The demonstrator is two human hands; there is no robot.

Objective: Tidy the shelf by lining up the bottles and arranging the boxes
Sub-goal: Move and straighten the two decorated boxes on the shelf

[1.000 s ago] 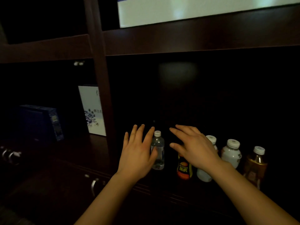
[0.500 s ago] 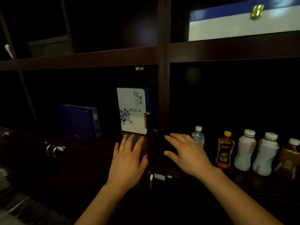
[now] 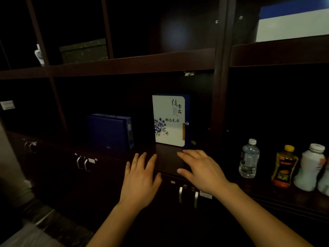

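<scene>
A white box with blue flowers point(image 3: 169, 120) stands upright on the dark shelf point(image 3: 165, 157), against the upright post. A dark blue box point(image 3: 110, 132) stands to its left, apart from it. In the right bay a clear water bottle point(image 3: 248, 158), an orange-capped bottle point(image 3: 284, 166) and a white bottle point(image 3: 309, 169) stand in a row. My left hand point(image 3: 140, 179) hovers open just below the shelf edge, between the two boxes. My right hand point(image 3: 201, 170) is open, fingers spread, just in front of the white box. Neither hand holds anything.
Cabinet doors with metal handles point(image 3: 187, 195) run below the shelf. A vertical post point(image 3: 219, 86) divides the box bay from the bottle bay. On the upper shelf sit a dark greenish box point(image 3: 83, 50) and a white and blue box point(image 3: 293, 25).
The view and both hands have shifted left, from the bottles to the bay with the two boxes. Both hands stay open and empty.
</scene>
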